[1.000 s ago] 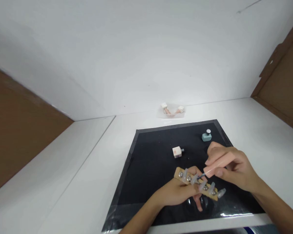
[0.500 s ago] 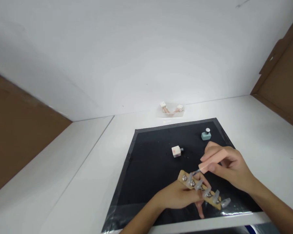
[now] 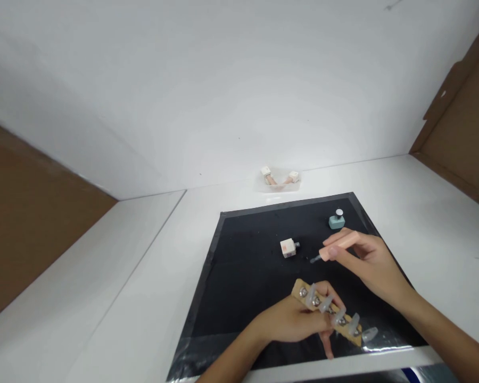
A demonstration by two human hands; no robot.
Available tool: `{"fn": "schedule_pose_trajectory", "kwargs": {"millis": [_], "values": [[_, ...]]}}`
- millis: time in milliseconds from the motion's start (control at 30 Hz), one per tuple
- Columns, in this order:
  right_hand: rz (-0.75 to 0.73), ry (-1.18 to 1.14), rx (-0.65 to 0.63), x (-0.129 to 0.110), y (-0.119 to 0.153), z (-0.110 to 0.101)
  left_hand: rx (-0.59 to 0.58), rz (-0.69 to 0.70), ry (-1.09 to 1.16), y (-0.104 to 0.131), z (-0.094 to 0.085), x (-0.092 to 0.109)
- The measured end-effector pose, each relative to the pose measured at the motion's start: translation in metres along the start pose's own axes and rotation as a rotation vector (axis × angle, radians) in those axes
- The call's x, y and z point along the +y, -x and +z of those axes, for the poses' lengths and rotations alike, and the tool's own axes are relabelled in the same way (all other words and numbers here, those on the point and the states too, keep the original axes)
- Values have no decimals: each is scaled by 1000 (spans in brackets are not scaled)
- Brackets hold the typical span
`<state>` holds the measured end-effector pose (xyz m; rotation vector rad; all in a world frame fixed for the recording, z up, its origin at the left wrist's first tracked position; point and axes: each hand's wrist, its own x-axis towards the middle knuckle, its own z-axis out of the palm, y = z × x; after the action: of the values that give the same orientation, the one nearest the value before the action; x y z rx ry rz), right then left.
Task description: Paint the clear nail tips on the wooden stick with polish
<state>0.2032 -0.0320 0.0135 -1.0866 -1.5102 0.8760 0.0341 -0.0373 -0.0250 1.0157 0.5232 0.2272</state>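
My left hand [image 3: 295,320] is wrapped round a tan nail-tip holder [image 3: 349,331], which slants down to the right with several clear nail tips standing along it. Pinched in my right hand [image 3: 367,263] is a peach-handled brush [image 3: 341,244]; its dark bristle end points down-left, above the black mat and apart from the nail tips. A white polish bottle [image 3: 288,248], its neck uncapped, lies left of the brush tip. Behind my right hand stands a small teal bottle [image 3: 336,222] with a round silvery-white top.
The black mat [image 3: 239,276] covers the middle of the white table [image 3: 123,298]. At the back wall is a clear tray [image 3: 279,186] with two white-and-peach bottles. Brown panels [image 3: 32,213] border both sides.
My right hand has drawn the brush up and slightly left, away from the nail tips it was touching or nearly touching. My left hand and the holder have barely shifted.
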Motion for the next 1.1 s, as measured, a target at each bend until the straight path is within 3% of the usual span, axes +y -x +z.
{"fn": "schedule_pose_trajectory", "kwargs": {"millis": [133, 333, 867, 1100], "values": [[156, 157, -8, 24, -8, 3, -34, -23, 11, 0, -2, -2], [234, 124, -90, 52, -14, 11, -49, 6, 27, 0, -3, -4], [311, 1, -164, 60, -15, 20, -13, -6, -12, 0, -2, -3], [366, -112, -105, 52, -18, 13, -23, 12, -3, -1, -5, -7]]}}
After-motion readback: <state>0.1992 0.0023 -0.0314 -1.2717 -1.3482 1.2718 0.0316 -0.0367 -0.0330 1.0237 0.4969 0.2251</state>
